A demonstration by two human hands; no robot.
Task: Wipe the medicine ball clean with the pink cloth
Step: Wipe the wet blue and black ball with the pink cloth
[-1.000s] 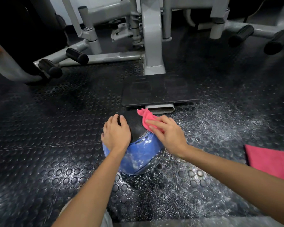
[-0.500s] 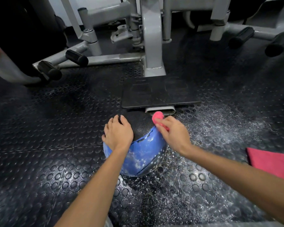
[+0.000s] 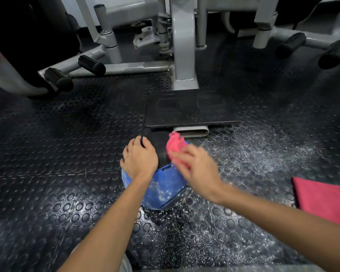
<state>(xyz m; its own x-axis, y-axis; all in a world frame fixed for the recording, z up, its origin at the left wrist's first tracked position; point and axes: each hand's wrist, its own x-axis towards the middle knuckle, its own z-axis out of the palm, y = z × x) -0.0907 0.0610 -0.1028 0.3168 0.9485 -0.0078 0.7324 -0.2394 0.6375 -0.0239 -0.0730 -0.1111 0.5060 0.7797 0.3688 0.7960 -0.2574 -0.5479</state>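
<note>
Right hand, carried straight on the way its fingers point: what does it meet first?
Probably the medicine ball, whose black top the right hand touches through the pink cloth; then perhaps fingertips of the left hand. Depth unclear.

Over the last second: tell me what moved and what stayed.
The right hand, gripping the pink cloth, rubbed rightward over the medicine ball, then swept back left. The left hand stayed resting on the ball, which did not shift. The folded red cloth at right stayed too.
</note>
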